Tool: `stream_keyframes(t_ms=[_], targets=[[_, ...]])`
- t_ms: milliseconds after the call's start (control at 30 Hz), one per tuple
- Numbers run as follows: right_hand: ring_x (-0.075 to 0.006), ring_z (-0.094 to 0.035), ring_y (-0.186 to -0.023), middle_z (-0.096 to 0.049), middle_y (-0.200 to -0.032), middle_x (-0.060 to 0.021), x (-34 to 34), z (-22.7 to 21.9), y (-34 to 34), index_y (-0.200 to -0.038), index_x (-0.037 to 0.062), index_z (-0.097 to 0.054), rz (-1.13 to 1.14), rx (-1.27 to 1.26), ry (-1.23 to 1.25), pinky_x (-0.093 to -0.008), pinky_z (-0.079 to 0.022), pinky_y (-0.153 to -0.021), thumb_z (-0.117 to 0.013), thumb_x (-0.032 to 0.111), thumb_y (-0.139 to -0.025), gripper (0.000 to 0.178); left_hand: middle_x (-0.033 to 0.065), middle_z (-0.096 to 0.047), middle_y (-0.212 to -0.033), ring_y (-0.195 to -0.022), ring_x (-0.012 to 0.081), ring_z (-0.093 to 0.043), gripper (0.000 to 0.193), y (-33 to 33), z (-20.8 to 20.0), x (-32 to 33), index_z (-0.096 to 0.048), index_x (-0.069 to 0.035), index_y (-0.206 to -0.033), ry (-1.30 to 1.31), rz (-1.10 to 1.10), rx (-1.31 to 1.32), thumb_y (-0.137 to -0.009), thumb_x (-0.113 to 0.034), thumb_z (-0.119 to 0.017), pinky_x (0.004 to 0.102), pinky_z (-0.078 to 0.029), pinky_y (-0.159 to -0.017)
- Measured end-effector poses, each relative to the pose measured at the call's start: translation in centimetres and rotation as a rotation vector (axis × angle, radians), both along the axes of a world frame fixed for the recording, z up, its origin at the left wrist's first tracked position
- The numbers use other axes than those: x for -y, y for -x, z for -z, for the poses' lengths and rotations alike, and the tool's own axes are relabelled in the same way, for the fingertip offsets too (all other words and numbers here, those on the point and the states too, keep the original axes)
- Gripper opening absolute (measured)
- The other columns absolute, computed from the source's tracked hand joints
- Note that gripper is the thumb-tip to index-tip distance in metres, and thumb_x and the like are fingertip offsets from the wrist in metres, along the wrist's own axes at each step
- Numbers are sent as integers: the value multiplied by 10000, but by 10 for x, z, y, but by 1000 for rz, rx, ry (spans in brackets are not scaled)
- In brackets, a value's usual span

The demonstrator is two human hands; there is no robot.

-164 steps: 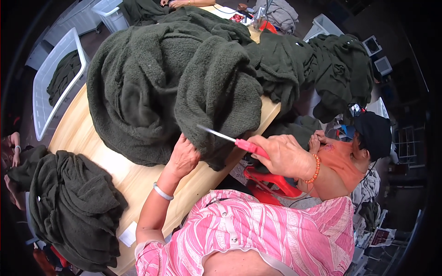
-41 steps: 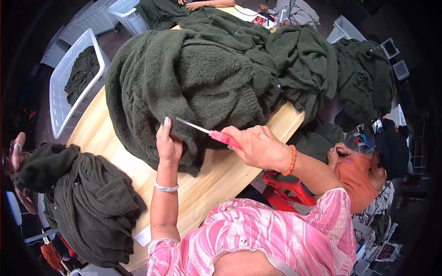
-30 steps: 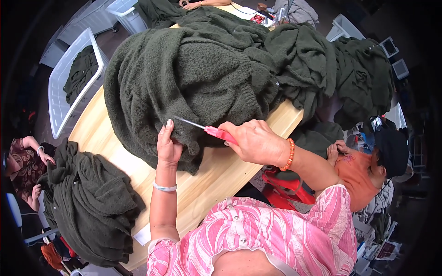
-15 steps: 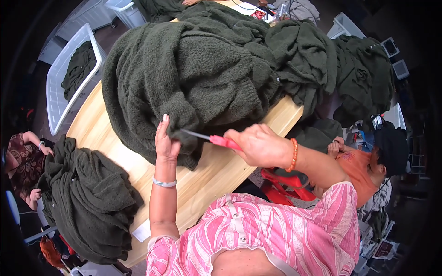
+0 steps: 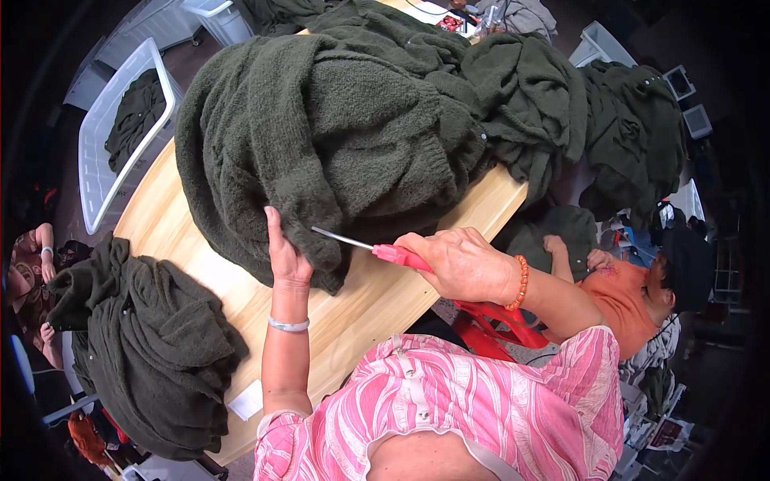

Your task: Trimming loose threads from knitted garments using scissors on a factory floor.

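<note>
A big pile of dark green fuzzy knit garments point(image 5: 377, 120) lies across the wooden table point(image 5: 385, 301) in front of me. My left hand point(image 5: 289, 260) grips a hanging part of the nearest knit garment point(image 5: 309, 216), its thumb up along the cloth and its other fingers partly hidden by it. In my right hand point(image 5: 469, 264) is a slim tool with a pink handle point(image 5: 401, 256) and a thin straight metal shaft. The shaft's tip lies against or just in front of the cloth beside my left hand; whether it touches I cannot tell.
Another heap of dark green knitwear point(image 5: 160, 361) lies at the table's left end, where a person holds a piece. A white plastic bin point(image 5: 96, 160) with knitwear stands far left. At right sits a person in orange point(image 5: 618, 297), near a red stool point(image 5: 489, 325).
My right hand has drawn slightly right and down with the pink-handled tool, baring more of its shaft. My left hand stays on the cloth, shifted slightly. The person at left lifts the garment's edge.
</note>
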State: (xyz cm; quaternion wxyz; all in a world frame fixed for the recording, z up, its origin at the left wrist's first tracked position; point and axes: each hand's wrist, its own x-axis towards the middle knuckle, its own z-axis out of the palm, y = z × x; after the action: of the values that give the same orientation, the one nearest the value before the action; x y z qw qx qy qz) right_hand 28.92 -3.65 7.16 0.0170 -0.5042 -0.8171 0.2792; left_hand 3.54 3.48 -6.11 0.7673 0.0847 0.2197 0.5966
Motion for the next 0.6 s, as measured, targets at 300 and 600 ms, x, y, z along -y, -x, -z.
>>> stream_keyframes(t_ms=[300, 600], targets=[[-405, -652, -757, -651, -749, -208, 2, -4, 1, -1092, 62, -513, 19, 26, 5, -503, -497, -674, -575, 135, -876, 236, 71, -653, -1146, -1075, 203, -619, 265, 2, 21, 11, -587, -39, -1199, -5, -43, -228, -938, -85, -598, 380, -482, -994], [-405, -645, -759, -645, -740, -180, 8, -18, 1, -1122, 89, -530, -67, 76, 123, -502, -495, -678, -549, 179, -918, 224, 57, -627, -1145, -1121, 205, -578, 203, -5, 27, 14, -600, -67, -1149, 206, -156, -154, -947, -78, -595, 412, -454, -1027]])
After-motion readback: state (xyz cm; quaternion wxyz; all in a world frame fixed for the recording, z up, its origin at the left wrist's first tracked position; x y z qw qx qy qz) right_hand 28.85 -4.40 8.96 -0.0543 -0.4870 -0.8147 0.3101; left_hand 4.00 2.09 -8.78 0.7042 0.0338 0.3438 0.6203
